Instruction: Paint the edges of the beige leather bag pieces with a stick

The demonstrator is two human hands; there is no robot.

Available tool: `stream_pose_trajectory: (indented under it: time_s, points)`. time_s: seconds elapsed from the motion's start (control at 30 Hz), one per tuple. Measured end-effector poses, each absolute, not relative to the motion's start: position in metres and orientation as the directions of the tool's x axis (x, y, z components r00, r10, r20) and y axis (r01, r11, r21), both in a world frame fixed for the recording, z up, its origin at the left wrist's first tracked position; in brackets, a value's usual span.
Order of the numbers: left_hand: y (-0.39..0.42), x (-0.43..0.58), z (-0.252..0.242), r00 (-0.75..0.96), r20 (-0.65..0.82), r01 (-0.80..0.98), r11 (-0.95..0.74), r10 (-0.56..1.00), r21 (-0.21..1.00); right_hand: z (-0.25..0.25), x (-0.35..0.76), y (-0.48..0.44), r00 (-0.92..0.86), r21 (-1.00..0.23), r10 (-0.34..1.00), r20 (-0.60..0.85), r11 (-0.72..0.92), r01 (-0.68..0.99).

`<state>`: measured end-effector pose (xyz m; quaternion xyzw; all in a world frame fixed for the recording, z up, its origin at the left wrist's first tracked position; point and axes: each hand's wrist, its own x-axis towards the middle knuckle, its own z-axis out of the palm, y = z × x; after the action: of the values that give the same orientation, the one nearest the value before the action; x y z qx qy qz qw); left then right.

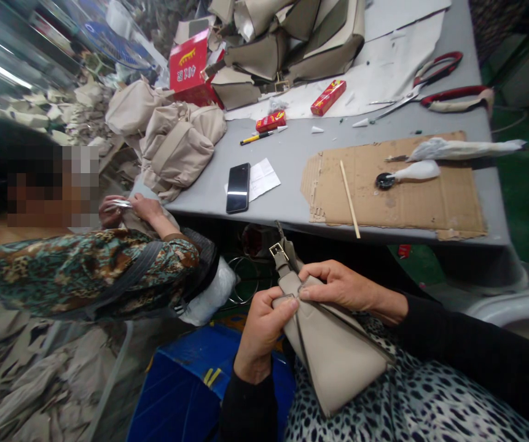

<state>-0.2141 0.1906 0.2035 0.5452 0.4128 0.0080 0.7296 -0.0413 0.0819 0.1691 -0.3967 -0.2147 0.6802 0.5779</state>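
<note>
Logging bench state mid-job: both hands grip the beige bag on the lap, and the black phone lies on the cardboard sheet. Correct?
No. The head view shows the black phone on the grey table, left of the cardboard sheet. The left hand and right hand do grip the beige bag.

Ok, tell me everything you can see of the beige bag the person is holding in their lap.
The beige bag looks like smooth leather or imitation leather, with dark-edged seams. A narrow strap at its top end carries a gold-coloured buckle. It lies tilted across the person's lap on spotted fabric, top end toward the table. The left hand pinches its upper edge and the right hand grips it from above.
</note>
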Motion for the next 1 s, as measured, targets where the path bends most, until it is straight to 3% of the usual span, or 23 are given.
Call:
stream_pose_trajectory:
  time_s: [0.4,1.0]
  points:
    - [0.1892,-0.2113,0.2031,0.676,-0.577,0.393,0.438,0.458,0.808,0.1694,-0.0475,0.0822,0.069,-0.742,0.960,-0.270,-0.163,-0.650]
    - [0.1894,-0.2115,0.2017,0.663,-0.586,0.399,0.442,0.467,0.804,0.1673,-0.0484,0.0814,0.055,-0.719,0.954,-0.296,-0.185,-0.670]
